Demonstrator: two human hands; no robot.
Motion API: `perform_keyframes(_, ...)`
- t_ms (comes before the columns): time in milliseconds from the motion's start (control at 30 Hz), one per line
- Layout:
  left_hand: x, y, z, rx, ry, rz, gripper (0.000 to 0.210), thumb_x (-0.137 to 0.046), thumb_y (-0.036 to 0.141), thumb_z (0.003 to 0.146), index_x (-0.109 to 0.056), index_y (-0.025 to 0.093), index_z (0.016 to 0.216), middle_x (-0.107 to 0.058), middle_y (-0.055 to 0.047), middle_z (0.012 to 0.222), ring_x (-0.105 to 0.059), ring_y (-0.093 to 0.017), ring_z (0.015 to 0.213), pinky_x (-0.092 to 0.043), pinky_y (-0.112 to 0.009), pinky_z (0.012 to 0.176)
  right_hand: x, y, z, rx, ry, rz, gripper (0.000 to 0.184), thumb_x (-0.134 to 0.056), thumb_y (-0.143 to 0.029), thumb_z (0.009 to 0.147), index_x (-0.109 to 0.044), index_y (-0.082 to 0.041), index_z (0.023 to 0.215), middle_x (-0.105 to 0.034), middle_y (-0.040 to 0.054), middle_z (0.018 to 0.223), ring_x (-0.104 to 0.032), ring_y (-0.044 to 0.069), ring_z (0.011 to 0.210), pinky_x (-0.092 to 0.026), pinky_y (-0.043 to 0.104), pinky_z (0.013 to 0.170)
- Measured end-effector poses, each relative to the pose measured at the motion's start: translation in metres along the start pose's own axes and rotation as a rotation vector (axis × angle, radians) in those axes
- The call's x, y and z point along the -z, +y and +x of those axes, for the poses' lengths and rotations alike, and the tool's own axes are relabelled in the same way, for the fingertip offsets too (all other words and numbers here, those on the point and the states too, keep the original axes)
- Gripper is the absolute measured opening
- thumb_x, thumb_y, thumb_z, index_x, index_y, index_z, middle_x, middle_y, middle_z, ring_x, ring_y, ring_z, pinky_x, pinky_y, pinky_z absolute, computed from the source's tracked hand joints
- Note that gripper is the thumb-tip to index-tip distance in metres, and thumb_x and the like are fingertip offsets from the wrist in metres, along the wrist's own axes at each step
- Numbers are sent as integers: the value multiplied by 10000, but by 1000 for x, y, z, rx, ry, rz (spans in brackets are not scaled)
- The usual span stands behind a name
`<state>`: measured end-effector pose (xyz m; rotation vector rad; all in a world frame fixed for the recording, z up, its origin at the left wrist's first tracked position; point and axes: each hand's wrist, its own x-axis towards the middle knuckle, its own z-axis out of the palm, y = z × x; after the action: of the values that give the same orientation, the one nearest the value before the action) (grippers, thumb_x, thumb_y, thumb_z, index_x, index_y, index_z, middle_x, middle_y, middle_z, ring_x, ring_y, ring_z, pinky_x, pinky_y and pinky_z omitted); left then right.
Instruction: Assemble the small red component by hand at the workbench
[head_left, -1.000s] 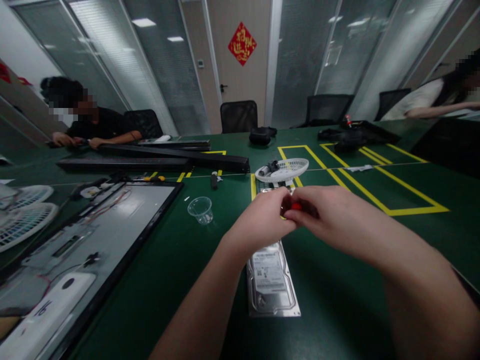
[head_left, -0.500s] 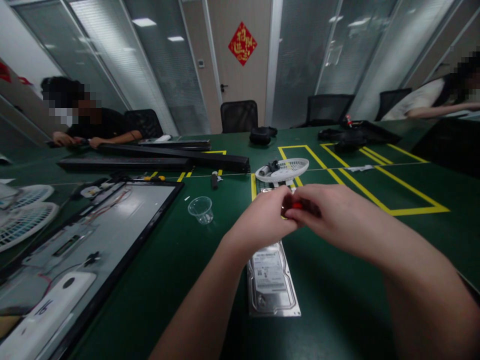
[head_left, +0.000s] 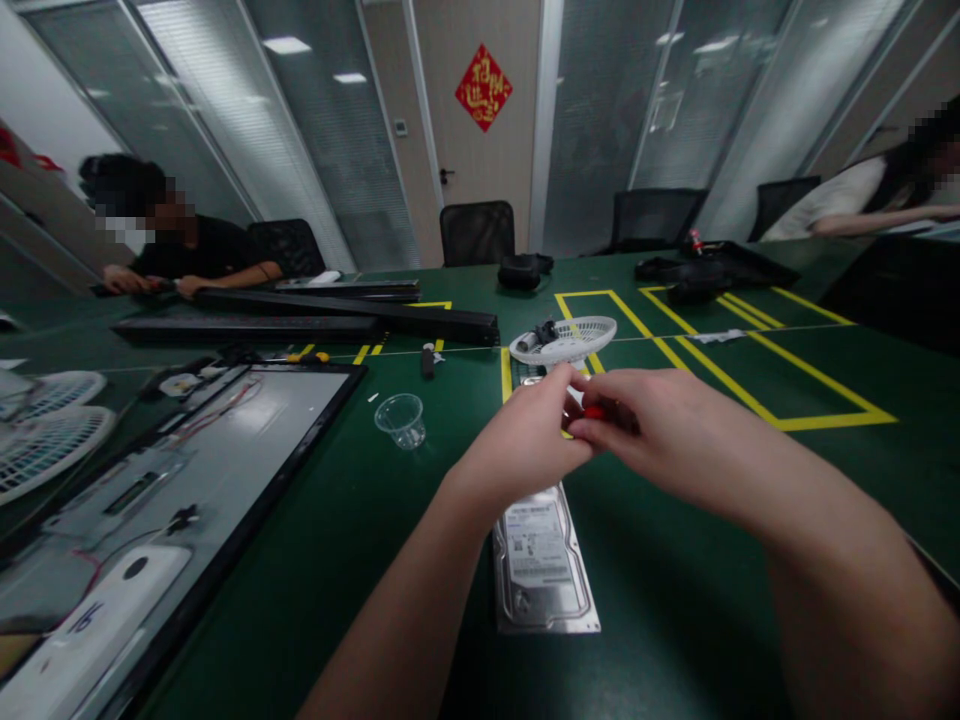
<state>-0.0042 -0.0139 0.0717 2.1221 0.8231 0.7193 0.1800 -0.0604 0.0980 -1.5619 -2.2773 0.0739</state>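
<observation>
My left hand (head_left: 536,425) and my right hand (head_left: 645,415) meet fingertip to fingertip above the table. A small red object (head_left: 595,412) shows between the fingers of my right hand, which are closed on it; its kind is hidden. The fingers of my left hand are bent in and pressed together, and what they grip cannot be made out. Below the hands lies a silver hard drive (head_left: 541,565) with a white label, flat on the green table, its far part covered by my hands. A clear plastic cup (head_left: 402,420) stands to the left.
A white basket (head_left: 592,335) with dark small parts sits beyond my hands. At left lies an opened display panel (head_left: 262,430) bearing a white device (head_left: 97,630). Long black bars (head_left: 300,322) lie farther back. Two people sit across the table (head_left: 675,560); yellow tape marks it.
The view has shifted very slightly. My hands stay together around the red object, with only a slight movement of the left fingertips; the hard drive and cup stay put.
</observation>
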Motion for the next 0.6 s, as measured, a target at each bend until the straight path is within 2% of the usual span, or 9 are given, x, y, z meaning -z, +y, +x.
perform_keyframes(67, 0, 0, 0, -3, 7, -19, 285, -663, 99, 837, -574, 211, 1084, -781, -80, 1079, -766, -252, 991, -595, -362, 818, 2, -1, -1, 41, -12, 37, 122, -667, -207, 997, -742, -224, 1091, -776, 76, 1016, -696, 249, 844, -469, 349, 708)
perform_keyframes(200, 1, 2, 0, -17, 9, -28, 304, -662, 100, 851, -591, 210, 1125, -778, -79, 1122, -764, -255, 1042, -599, -377, 875, 4, -1, -1, 162, -15, 103, 299, -545, -21, 951, -719, -230, 1075, -751, 84, 1192, -716, 243, 994, -511, 355, 851)
perform_keyframes(300, 1, 3, 1, 3, 0, -12, 287, -699, 142, 834, -606, 204, 1097, -779, -85, 1130, -758, -258, 1032, -598, -373, 851, 1, 0, -1, 124, 25, 65, 256, -575, -64, 965, -743, -225, 1071, -772, 83, 1122, -723, 251, 956, -506, 352, 815)
perform_keyframes(367, 1, 2, 2, 25, -4, 3, 253, -718, 175, 828, -616, 199, 1059, -786, -93, 1119, -755, -260, 1010, -595, -367, 823, -1, 1, -1, 52, 38, 18, 134, -636, -182, 1000, -757, -214, 1049, -778, 80, 994, -709, 255, 857, -476, 349, 726)
perform_keyframes(433, 1, 2, 1, 27, -10, 13, 230, -698, 167, 829, -622, 199, 1043, -792, -88, 1090, -755, -257, 987, -590, -364, 810, -1, 1, -2, 12, 30, -5, 109, -676, -270, 1013, -764, -211, 1039, -767, 75, 929, -687, 253, 804, -448, 349, 684)
perform_keyframes(500, 1, 1, 1, 19, -11, 6, 250, -679, 146, 824, -624, 199, 1062, -789, -82, 1090, -756, -256, 985, -590, -367, 814, 1, 0, -3, 36, 14, 16, 119, -669, -218, 1004, -756, -219, 1084, -764, 73, 1004, -687, 246, 842, -460, 347, 717)
perform_keyframes(600, 1, 1, 0, 5, 1, -5, 292, -669, 120, 813, -623, 202, 1089, -780, -79, 1110, -754, -262, 1017, -592, -380, 847, 3, -1, -3, 122, -1, 88, 275, -588, -52, 960, -732, -233, 1109, -737, 69, 1157, -699, 230, 948, -488, 342, 815)
